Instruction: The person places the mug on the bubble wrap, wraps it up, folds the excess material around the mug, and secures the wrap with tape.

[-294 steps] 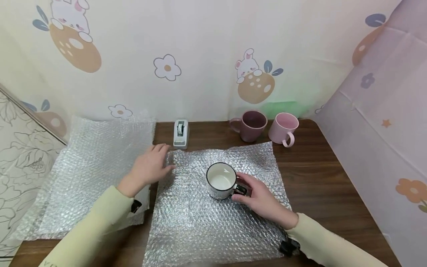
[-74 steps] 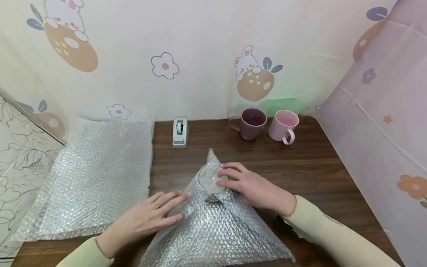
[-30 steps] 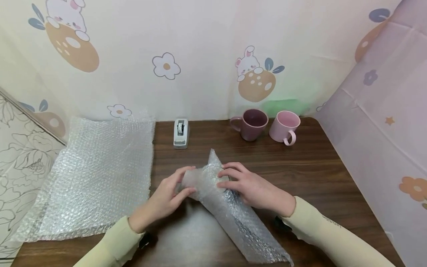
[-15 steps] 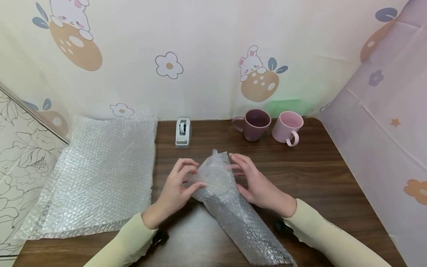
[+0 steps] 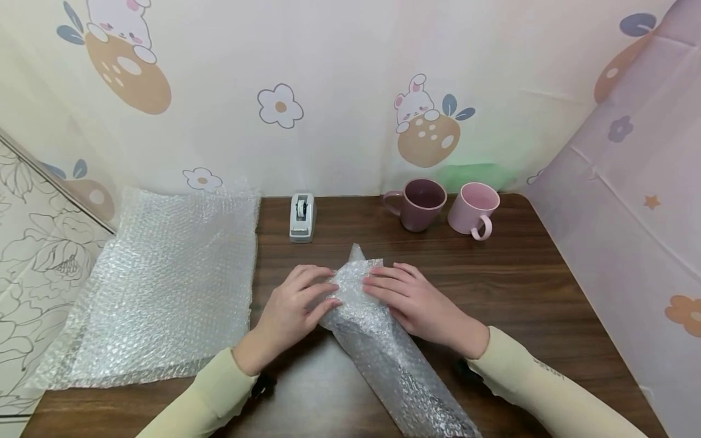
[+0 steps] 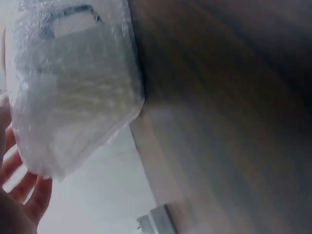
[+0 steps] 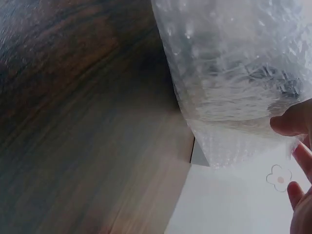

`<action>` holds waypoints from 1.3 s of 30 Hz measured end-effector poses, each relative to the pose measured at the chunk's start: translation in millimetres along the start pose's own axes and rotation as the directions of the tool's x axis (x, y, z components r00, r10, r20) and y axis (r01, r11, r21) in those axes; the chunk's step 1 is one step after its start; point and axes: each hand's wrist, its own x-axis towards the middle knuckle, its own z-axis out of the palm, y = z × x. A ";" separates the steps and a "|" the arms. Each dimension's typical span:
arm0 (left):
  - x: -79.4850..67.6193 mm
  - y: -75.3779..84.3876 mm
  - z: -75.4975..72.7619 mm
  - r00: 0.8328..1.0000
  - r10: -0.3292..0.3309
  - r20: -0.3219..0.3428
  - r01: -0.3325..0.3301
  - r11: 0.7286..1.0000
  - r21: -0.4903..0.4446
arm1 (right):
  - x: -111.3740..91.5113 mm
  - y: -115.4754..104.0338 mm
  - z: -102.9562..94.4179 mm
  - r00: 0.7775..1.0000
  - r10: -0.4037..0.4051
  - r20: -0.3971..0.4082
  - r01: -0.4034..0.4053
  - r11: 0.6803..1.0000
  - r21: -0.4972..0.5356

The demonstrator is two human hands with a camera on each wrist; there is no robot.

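Bubble wrap (image 5: 378, 340) is folded around a mug, with a long doubled tail running toward the near right. The mug's dark-edged handle (image 6: 75, 12) shows dimly through the film in the left wrist view; the rest of the mug is covered. My left hand (image 5: 292, 307) holds the bundle's left side, thumb and fingers curled at the edge of its top. From the right, my right hand (image 5: 427, 301) lays fairly straight fingers on the top flap and presses it. Its thumb (image 7: 287, 122) touches the side of the wrap in the right wrist view.
Another bubble wrap stack (image 5: 175, 292) lies on the left of the wooden table (image 5: 504, 292). At the back stand a white tape dispenser (image 5: 302, 218), a dark mauve mug (image 5: 418, 210) and a pink mug (image 5: 471, 213). A patterned curtain (image 5: 339, 140) hangs behind.
The mug, bare on the flat sheet at first, got covered as the sides and then the near left part were folded over. Lately the right hand moved onto the top flap, flattening it.
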 end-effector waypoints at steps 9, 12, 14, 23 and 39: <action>8.6 -4.5 -10.3 0.978 0.089 0.187 -0.106 0.991 0.080 | 9.6 -3.3 -4.8 0.989 0.004 0.151 -0.004 1.000 -0.002; 10.2 -4.7 -13.4 0.963 0.117 0.242 -0.145 0.984 0.100 | 14.1 -5.4 -6.2 0.981 0.002 0.192 0.000 1.000 -0.011; 10.9 -4.9 -15.7 0.954 0.127 0.271 -0.158 0.983 0.095 | 16.8 -6.2 -6.1 0.976 0.005 0.217 -0.003 1.000 -0.010; 14.0 -7.7 -20.6 0.927 0.144 0.346 -0.172 0.984 0.050 | 29.6 -8.1 -7.0 0.946 0.031 0.323 -0.036 0.999 0.011; 9.6 -3.2 -5.2 0.915 0.233 0.330 -0.259 0.965 0.036 | 9.3 -3.1 0.2 0.984 -0.023 0.179 0.020 1.000 0.014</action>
